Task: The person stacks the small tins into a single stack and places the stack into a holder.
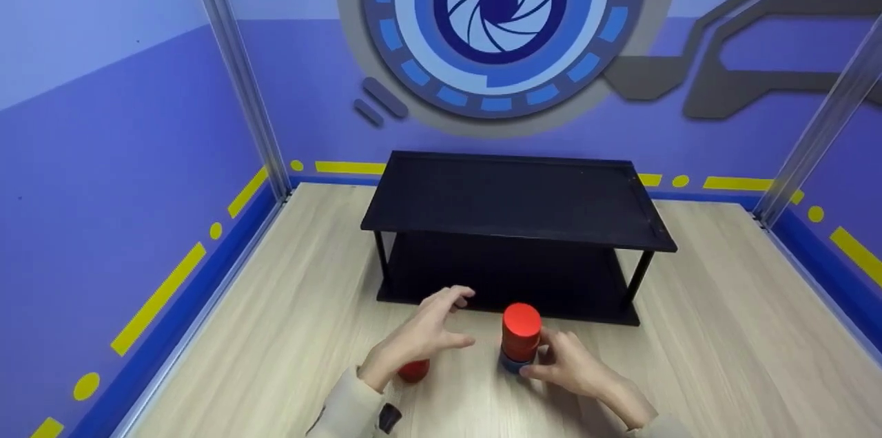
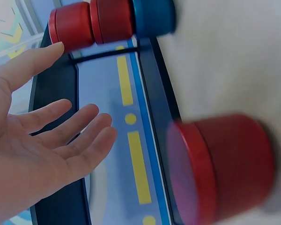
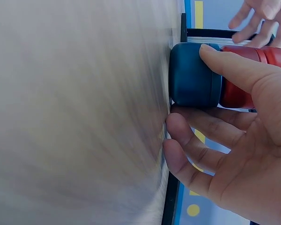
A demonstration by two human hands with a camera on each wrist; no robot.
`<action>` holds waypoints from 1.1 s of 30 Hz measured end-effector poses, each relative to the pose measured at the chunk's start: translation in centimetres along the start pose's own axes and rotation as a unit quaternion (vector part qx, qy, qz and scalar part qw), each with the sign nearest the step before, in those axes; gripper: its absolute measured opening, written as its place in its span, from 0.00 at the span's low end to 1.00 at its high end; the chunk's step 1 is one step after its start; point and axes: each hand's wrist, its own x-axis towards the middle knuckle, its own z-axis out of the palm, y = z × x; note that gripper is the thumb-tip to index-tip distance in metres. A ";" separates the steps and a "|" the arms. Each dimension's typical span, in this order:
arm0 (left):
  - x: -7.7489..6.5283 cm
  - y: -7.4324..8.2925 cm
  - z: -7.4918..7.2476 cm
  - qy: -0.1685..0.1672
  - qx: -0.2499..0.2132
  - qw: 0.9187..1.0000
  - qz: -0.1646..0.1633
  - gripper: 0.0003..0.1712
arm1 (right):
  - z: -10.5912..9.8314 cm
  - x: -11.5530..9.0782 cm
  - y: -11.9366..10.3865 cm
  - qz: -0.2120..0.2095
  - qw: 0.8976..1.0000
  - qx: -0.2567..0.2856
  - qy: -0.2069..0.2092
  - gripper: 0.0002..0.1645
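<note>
A stack of small round canisters stands on the wooden table. Its base is a blue canister point(image 3: 194, 75), and two red canisters point(image 1: 521, 331) sit on top. My right hand point(image 1: 575, 363) holds the blue canister low down, the thumb on its near side and the fingers curved along the other. To the left of the stack, my left hand point(image 1: 428, 331) hovers with fingers spread and relaxed, holding nothing. Below it another red canister point(image 2: 229, 168) stands alone on the table, partly hidden by the left wrist in the head view.
Just behind the stack is a black two-tier rack point(image 1: 510, 200) with thin posts. Its lower shelf point(image 1: 503, 273) lies near table level. Blue and purple panels point(image 1: 165, 169) with metal corner posts enclose the wooden table point(image 1: 255, 348) at the left, back and right.
</note>
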 end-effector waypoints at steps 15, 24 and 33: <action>-4.6 -3.5 -2.5 -0.044 0.014 0.996 -0.081 0.48 | 0.0 0.0 -0.2 0.011 1.000 -0.012 0.001 0.25; -6.1 -4.7 -2.3 -0.074 0.035 0.994 -0.079 0.52 | 0.1 -0.1 -0.1 0.012 1.000 0.001 -0.004 0.25; -6.2 -5.5 -1.6 -0.079 0.053 0.993 -0.068 0.42 | 0.1 0.0 -0.1 0.005 1.000 0.000 -0.003 0.26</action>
